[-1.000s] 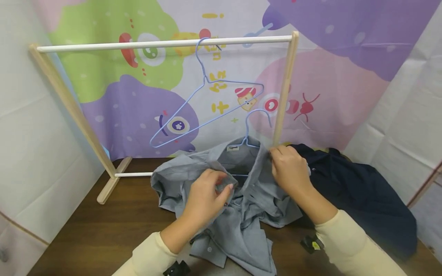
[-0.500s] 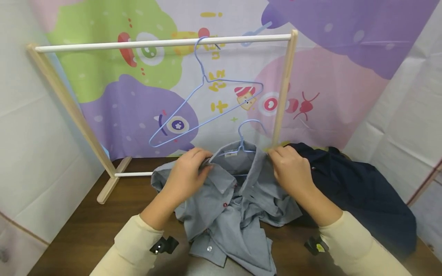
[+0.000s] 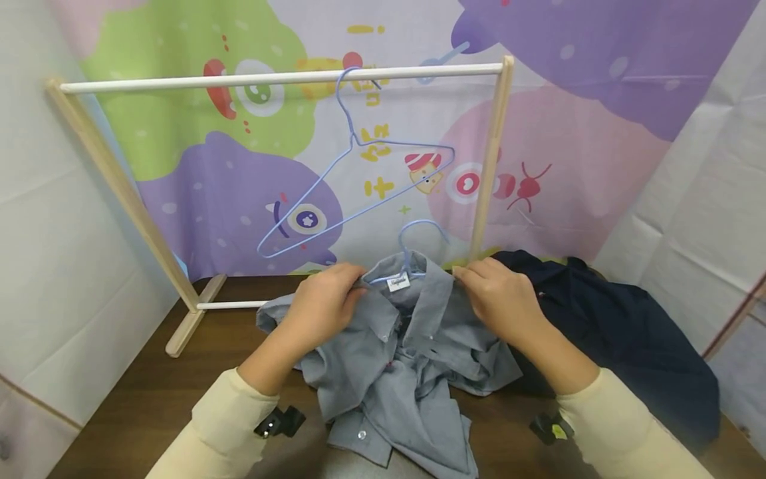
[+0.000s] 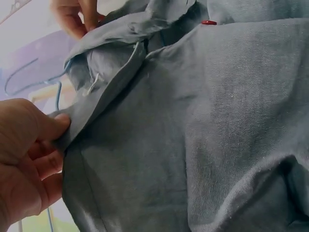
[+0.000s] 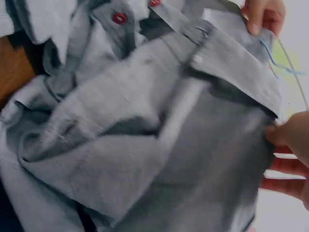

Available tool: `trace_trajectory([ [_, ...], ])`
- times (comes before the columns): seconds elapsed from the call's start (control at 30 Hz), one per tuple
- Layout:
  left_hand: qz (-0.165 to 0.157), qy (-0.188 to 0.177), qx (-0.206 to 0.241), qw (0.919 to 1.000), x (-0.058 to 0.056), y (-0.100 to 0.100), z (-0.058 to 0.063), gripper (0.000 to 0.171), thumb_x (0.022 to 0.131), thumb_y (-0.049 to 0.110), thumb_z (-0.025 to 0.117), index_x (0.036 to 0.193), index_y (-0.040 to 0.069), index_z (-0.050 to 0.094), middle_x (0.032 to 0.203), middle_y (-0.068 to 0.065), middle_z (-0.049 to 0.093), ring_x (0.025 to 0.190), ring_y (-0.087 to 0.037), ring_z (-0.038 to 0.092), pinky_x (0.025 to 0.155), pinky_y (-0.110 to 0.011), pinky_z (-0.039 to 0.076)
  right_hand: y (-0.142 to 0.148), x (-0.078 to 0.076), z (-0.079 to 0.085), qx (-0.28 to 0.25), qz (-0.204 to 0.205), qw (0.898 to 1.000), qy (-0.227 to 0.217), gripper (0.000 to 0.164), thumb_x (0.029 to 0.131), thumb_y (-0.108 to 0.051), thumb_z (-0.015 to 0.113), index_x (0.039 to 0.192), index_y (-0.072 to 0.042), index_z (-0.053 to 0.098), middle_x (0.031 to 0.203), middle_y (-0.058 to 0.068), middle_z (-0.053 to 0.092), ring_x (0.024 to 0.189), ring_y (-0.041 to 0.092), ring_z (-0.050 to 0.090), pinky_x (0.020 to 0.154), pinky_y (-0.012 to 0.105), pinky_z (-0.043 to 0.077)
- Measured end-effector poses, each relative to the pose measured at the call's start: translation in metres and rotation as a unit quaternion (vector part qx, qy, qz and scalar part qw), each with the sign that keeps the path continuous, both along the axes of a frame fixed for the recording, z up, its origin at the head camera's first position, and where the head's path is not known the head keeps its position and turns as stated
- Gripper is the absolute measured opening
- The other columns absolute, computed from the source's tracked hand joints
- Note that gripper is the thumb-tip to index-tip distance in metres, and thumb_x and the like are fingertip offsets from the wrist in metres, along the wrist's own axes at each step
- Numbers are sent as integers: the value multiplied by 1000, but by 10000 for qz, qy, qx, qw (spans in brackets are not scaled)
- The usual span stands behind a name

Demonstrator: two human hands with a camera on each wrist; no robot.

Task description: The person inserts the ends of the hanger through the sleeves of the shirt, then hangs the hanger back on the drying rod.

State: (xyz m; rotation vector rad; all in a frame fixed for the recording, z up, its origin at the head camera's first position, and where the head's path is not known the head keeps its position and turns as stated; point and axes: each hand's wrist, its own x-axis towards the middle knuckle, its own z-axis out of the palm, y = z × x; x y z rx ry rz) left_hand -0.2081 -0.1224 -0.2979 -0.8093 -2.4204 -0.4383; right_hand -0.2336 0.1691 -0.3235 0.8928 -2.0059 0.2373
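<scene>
A grey button-up shirt (image 3: 407,399) lies spread on the table, its collar raised toward the rack. Inside the neck is a blue wire hanger (image 3: 405,249), its hook standing above the collar beside a white label (image 3: 398,282). My left hand (image 3: 320,299) pinches the shirt at the left side of the collar; in the left wrist view the thumb (image 4: 60,123) presses on the cloth edge. On the other side, my right hand (image 3: 499,293) pinches the right shoulder, and its fingers (image 5: 287,166) go behind the cloth in the right wrist view. Red buttons (image 5: 119,18) show along the placket.
A wooden rack with a white rail (image 3: 239,81) stands behind the shirt. A second blue hanger (image 3: 353,143) hangs from that rail. Dark navy clothing (image 3: 622,332) lies to the right on the brown table (image 3: 137,399). A cartoon-print curtain (image 3: 383,33) covers the back.
My left hand let go of the collar's front edge and moved up and left to the shoulder. The collar now lies folded down, and the inner hanger has shifted left and lower.
</scene>
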Motion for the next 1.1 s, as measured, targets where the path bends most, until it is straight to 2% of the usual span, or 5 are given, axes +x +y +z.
trace_trajectory([
  [0.17,87,208,78,9997,1,-7,-3,18,90,5,68,106,1,63,94,-11,65,74,-26,64,61,-41,52,12,-4,5,42,210,9981,-574,19,76,-3,80,94,-6,75,85,6,69,79,25,64,61,41,55],
  [0.4,-1,-9,208,9998,4,-18,1,24,85,11,76,106,5,67,91,-6,65,76,-20,62,63,-36,51,21,-5,7,172,281,9974,-642,17,77,-3,79,93,-5,74,84,7,69,77,24,64,63,41,55],
  [0.67,655,-497,-783,9935,11,-37,7,23,78,9,81,99,12,73,95,-1,69,82,-23,67,61,-43,53,27,-7,5,11,481,9973,-559,20,73,2,80,92,-2,74,83,8,70,75,25,65,66,43,55],
  [0.9,588,-97,-1199,9910,18,-45,0,17,78,1,77,90,10,68,82,-4,65,68,-28,65,53,-42,50,24,-6,4,-93,796,9949,-620,22,72,3,81,92,-3,75,83,6,70,75,22,65,67,40,55],
  [1.1,537,222,-1400,9884,27,-56,1,21,75,0,78,86,10,62,74,-4,59,56,-26,59,46,-40,45,28,-2,10,-53,804,9850,-1528,26,73,-5,84,98,-7,76,92,2,71,77,17,65,66,36,55],
])
